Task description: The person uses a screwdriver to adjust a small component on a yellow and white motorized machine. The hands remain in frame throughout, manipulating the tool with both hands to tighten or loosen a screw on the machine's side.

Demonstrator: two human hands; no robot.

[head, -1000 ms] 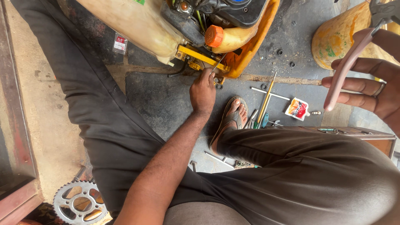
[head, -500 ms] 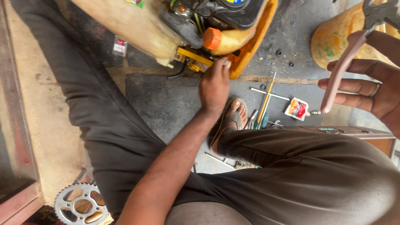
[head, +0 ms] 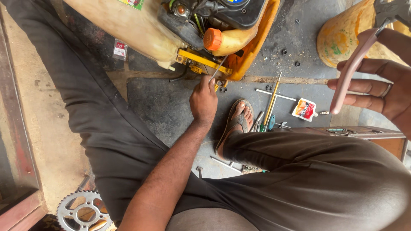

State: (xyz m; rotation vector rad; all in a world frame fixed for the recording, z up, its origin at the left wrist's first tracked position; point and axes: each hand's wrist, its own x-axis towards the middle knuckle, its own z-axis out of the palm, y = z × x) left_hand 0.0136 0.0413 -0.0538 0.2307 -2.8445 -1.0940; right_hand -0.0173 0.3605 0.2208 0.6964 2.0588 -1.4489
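Fingers of the left hand (head: 204, 101) are now pinched on a thin metal rod (head: 218, 69) raised against the yellow machine frame (head: 204, 61); pink-handled pliers (head: 352, 72) remain gripped in the right hand (head: 387, 91).

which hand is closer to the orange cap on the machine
Left. The left hand is just below the orange cap, fingertips up at the yellow bracket beneath it. The right hand is far off to the cap's right, holding pink-handled pliers.
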